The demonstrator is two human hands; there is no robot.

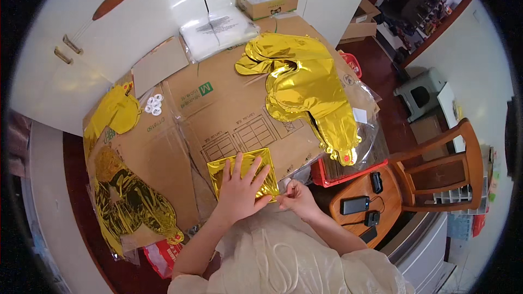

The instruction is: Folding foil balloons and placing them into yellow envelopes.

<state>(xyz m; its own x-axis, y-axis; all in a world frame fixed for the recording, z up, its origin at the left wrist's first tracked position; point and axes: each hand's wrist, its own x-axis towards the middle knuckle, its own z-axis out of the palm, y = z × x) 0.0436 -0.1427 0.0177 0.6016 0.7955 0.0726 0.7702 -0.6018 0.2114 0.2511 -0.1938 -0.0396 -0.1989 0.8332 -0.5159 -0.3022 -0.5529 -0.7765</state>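
Note:
A gold foil balloon (pixel 269 184), folded into a neat square, lies at the near edge of the flattened cardboard (pixel 229 98) covering the table. My left hand (pixel 239 189) rests flat across it with fingers spread, hiding much of its middle. At the square's near right corner, my right hand (pixel 299 200) has thumb and fingers pinched together on the foil edge. A stack of unfolded gold foil balloons (pixel 313 90) spreads over the far right. More gold foil balloons lie at the left, a smooth one (pixel 120 110) and a crinkled one (pixel 133 201).
Several small white rolls (pixel 154 104) sit left of centre. Clear plastic bags (pixel 218 31) and an open carton (pixel 267 1) stand at the back. A red crate (pixel 321 173) and a wooden chair (pixel 400 196) holding black devices (pixel 355 205) are at the right.

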